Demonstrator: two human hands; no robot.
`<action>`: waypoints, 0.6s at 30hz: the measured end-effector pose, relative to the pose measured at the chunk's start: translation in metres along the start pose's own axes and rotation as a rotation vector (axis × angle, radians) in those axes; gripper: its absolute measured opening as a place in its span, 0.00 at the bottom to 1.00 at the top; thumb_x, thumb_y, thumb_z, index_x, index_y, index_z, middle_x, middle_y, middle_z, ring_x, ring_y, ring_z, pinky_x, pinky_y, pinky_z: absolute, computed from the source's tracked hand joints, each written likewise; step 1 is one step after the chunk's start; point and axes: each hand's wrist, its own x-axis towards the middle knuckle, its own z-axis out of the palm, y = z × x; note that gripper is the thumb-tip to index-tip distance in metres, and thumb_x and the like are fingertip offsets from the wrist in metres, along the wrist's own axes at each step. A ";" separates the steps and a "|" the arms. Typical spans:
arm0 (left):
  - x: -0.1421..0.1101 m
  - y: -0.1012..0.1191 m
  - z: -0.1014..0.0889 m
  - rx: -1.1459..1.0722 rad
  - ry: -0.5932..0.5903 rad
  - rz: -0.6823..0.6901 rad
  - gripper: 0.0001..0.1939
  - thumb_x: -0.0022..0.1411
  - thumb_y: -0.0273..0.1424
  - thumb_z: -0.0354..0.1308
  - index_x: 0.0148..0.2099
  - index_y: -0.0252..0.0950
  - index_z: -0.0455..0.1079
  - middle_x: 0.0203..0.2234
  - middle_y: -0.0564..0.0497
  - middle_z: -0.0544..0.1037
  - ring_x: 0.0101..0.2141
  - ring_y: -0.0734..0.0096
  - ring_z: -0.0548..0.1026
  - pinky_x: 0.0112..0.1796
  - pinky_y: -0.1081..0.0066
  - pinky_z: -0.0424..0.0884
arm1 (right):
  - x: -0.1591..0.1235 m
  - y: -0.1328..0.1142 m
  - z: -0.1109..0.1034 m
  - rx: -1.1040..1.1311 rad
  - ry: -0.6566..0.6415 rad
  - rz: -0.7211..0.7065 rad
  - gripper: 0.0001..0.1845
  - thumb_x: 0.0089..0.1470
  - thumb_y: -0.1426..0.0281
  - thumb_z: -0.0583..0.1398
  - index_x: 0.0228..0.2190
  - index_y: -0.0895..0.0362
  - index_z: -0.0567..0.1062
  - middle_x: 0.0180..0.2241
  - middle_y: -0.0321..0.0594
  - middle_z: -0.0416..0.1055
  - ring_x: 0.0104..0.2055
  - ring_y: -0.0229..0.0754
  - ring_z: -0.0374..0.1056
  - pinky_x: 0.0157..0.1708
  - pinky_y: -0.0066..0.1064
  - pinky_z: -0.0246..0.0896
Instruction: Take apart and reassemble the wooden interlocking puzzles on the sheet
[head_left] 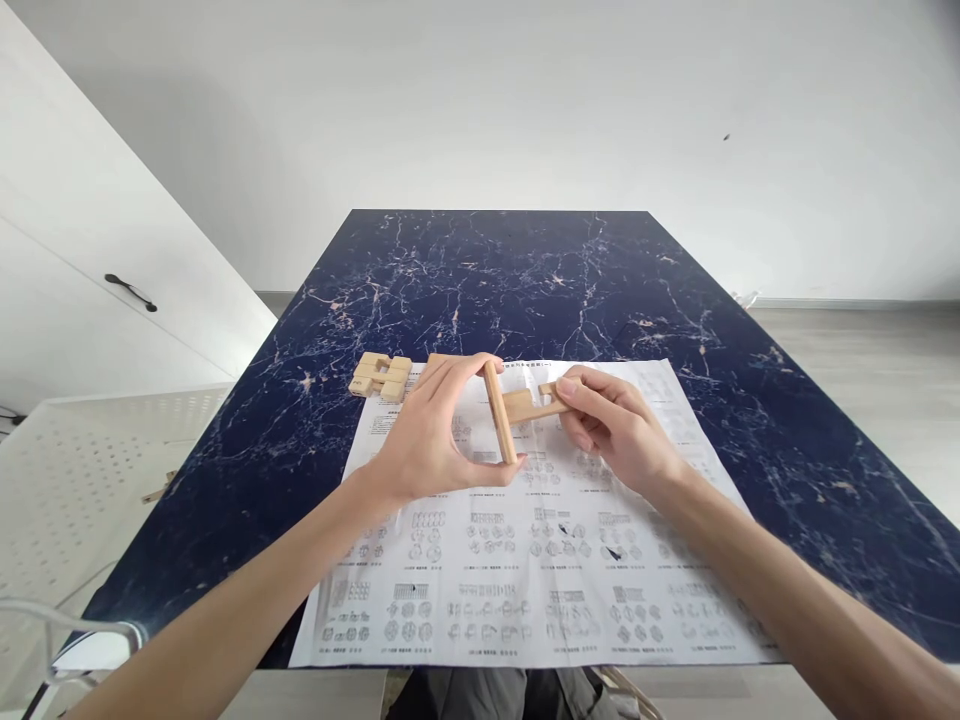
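Observation:
My left hand (pixel 442 425) grips a wooden puzzle bar (pixel 500 412) by its two ends, thumb below and fingers above, so the bar stands nearly upright in the view. Between finger and thumb, my right hand (pixel 611 415) pinches a notched wooden puzzle piece (pixel 529 408). That piece's left end meets the bar; whether the two interlock I cannot tell. Both are held over a printed instruction sheet (pixel 480 540) with rows of small diagrams. Just left of my left hand, a cluster of wooden puzzle pieces (pixel 381 376) lies at the sheet's upper left corner.
The sheet is spread on a dark blue marble-patterned table (pixel 480 280). A white cabinet (pixel 90 230) with a black handle stands at the left, above a white perforated surface (pixel 90 460). A pale wall (pixel 510 100) rises behind the table.

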 end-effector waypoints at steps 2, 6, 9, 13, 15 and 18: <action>0.003 -0.001 0.000 -0.013 -0.010 -0.013 0.41 0.50 0.43 0.78 0.62 0.43 0.65 0.55 0.44 0.79 0.53 0.49 0.77 0.55 0.51 0.74 | 0.001 0.000 0.003 0.016 0.022 0.024 0.21 0.63 0.50 0.68 0.29 0.53 0.74 0.15 0.27 0.61 0.16 0.34 0.50 0.19 0.31 0.48; 0.005 -0.004 -0.007 -0.011 -0.030 0.006 0.41 0.50 0.41 0.77 0.63 0.42 0.65 0.55 0.45 0.79 0.53 0.51 0.78 0.55 0.52 0.74 | 0.004 -0.001 -0.002 0.070 0.018 0.043 0.21 0.62 0.51 0.69 0.27 0.52 0.74 0.15 0.27 0.58 0.17 0.34 0.47 0.18 0.32 0.44; 0.003 -0.012 -0.018 -0.010 -0.022 0.009 0.39 0.49 0.38 0.76 0.62 0.42 0.66 0.55 0.46 0.80 0.52 0.51 0.78 0.55 0.53 0.74 | 0.009 -0.005 -0.019 0.183 0.130 -0.012 0.20 0.61 0.55 0.71 0.26 0.53 0.74 0.16 0.27 0.54 0.18 0.33 0.43 0.18 0.32 0.40; 0.001 -0.026 -0.025 0.066 -0.027 -0.049 0.44 0.54 0.45 0.77 0.68 0.43 0.63 0.58 0.45 0.79 0.57 0.49 0.76 0.59 0.51 0.71 | 0.014 -0.007 -0.037 0.298 0.284 -0.066 0.23 0.63 0.59 0.70 0.22 0.53 0.69 0.15 0.27 0.51 0.18 0.33 0.40 0.20 0.32 0.45; 0.001 -0.031 -0.022 0.158 -0.088 -0.069 0.49 0.56 0.49 0.76 0.72 0.43 0.58 0.60 0.43 0.78 0.60 0.46 0.74 0.63 0.46 0.66 | 0.015 -0.005 -0.036 0.292 0.275 -0.045 0.24 0.63 0.59 0.70 0.22 0.53 0.68 0.16 0.28 0.52 0.19 0.33 0.42 0.21 0.32 0.45; 0.001 -0.035 -0.016 0.273 -0.177 -0.150 0.51 0.55 0.55 0.75 0.72 0.41 0.59 0.62 0.40 0.74 0.63 0.40 0.69 0.64 0.42 0.64 | 0.014 -0.001 -0.027 0.232 0.239 -0.009 0.24 0.61 0.56 0.71 0.24 0.53 0.68 0.17 0.28 0.54 0.20 0.34 0.45 0.22 0.33 0.44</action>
